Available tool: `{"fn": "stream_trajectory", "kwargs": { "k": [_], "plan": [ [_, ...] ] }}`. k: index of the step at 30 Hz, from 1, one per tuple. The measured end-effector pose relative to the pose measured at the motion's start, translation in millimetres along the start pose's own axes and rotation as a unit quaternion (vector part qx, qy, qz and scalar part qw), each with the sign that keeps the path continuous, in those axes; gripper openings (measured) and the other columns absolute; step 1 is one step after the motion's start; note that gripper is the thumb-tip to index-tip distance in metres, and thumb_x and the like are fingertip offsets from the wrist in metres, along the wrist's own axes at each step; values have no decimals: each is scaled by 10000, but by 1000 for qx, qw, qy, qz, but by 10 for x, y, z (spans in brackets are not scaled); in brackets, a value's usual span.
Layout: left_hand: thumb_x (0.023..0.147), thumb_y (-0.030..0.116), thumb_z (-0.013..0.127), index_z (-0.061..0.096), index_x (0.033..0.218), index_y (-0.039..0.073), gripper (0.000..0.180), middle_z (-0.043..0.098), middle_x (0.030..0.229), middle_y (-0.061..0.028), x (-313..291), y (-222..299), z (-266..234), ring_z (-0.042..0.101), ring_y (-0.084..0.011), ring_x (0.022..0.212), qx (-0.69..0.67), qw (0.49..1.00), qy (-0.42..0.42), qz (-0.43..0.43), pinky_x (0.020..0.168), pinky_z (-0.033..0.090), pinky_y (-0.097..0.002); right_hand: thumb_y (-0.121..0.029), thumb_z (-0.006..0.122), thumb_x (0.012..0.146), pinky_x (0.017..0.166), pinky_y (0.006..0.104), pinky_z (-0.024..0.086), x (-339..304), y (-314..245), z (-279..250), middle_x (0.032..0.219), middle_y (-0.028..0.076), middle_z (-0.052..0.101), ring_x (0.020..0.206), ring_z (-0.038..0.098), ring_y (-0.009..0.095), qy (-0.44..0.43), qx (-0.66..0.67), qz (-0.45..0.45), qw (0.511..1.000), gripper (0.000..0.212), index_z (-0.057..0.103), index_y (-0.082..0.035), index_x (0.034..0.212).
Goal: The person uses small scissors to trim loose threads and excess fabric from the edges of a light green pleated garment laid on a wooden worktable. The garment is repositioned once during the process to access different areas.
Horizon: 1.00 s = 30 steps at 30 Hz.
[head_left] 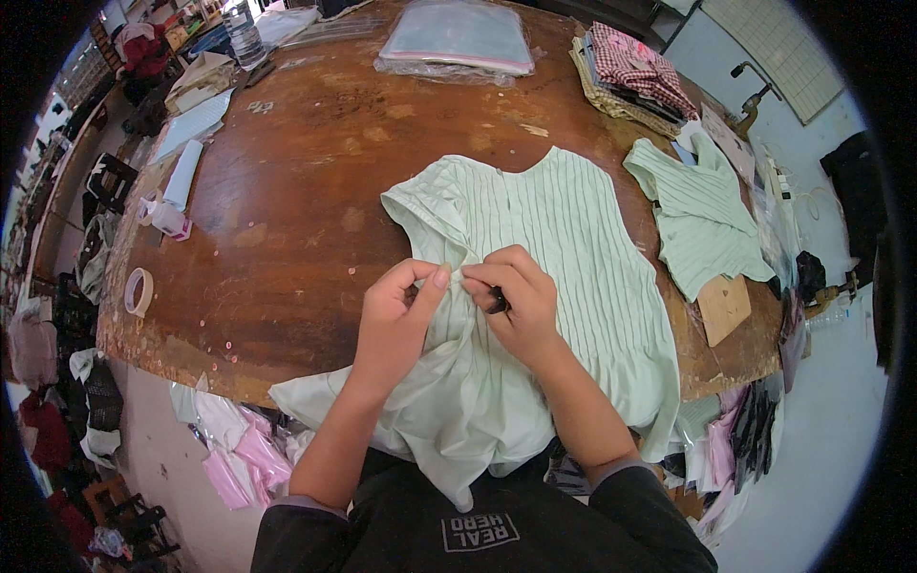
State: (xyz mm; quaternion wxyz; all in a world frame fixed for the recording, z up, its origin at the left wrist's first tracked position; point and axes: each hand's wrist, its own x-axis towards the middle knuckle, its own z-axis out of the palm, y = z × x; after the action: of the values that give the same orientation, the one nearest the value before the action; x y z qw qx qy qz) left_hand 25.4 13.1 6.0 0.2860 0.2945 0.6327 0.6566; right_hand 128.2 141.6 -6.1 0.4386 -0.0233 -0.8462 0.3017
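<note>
— What can't you make out from here?

— There's a small dark thing (497, 304) in the right hand (516, 306), pinched under the fingers; it may be a clip or a tool, too covered to tell. The lower part of the pale green striped garment (564, 258) hangs off the near edge of the table (287, 210) and drops behind the person's forearms, so its hem is hidden.

— And the hands themselves?

— Both are closed on the cloth. The left hand (396, 310) has its grip clenched on a fold near the garment's middle, thumb up; the right one pinches the same fold just beside it, along with that dark thing. The garment lies flat on the table's right half, neck away from the person.

— Anything held in containers?

— At the far edge, clear plastic bags (458, 38) with folded pale cloth inside.

— What else is around?

— A second green striped piece (697, 215) to the right, with a brown card tag (723, 307) beside it. Checked fabrics (635, 67) are stacked far right. On the left, a roll of tape (139, 290), a white roll (183, 174) and a water bottle (244, 33). Pink and white cloth (239, 449) is heaped on the floor below the table. Nothing lies between the hands and the garment.
</note>
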Motion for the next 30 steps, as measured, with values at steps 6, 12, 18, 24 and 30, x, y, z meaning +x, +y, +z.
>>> {"fn": "stream_trajectory", "kwargs": {
  "k": [6,12,18,24,30],
  "plan": [
    [947,190,619,634,885,-6,206,487,708,61,28,-75,29,363,-16,591,13,999,17,24,524,310,-207,31,665,775,528,275,427,-1,7,-10,791,82,537,625,523,185,-14,-4,6,1000,141,576,-27,867],
    [946,185,616,627,900,-12,203,505,735,36,28,-47,8,388,-29,618,47,997,30,43,548,329,-213,21,695,713,569,275,413,28,-48,-130,796,81,532,675,516,201,-18,93,61,994,216,586,-45,887],
    [957,173,595,621,906,-19,200,511,785,26,35,-69,-29,405,-33,677,6,999,4,41,604,344,-201,-18,743,739,559,278,417,78,-78,-130,867,75,549,690,525,180,-17,42,87,995,239,623,-45,944],
    [964,148,575,618,915,-18,178,509,803,14,18,-17,-11,423,-46,724,-31,999,-35,27,645,354,-199,6,730,763,563,221,355,48,-5,-78,890,40,532,644,431,92,-38,130,107,985,196,603,-45,902],
    [939,138,605,624,910,-11,153,525,771,-18,27,-16,10,443,-69,666,63,993,-7,96,589,360,-226,-16,697,819,560,231,363,28,-13,-73,853,49,529,641,444,115,-39,140,96,985,134,570,-33,857]
  ]
}}
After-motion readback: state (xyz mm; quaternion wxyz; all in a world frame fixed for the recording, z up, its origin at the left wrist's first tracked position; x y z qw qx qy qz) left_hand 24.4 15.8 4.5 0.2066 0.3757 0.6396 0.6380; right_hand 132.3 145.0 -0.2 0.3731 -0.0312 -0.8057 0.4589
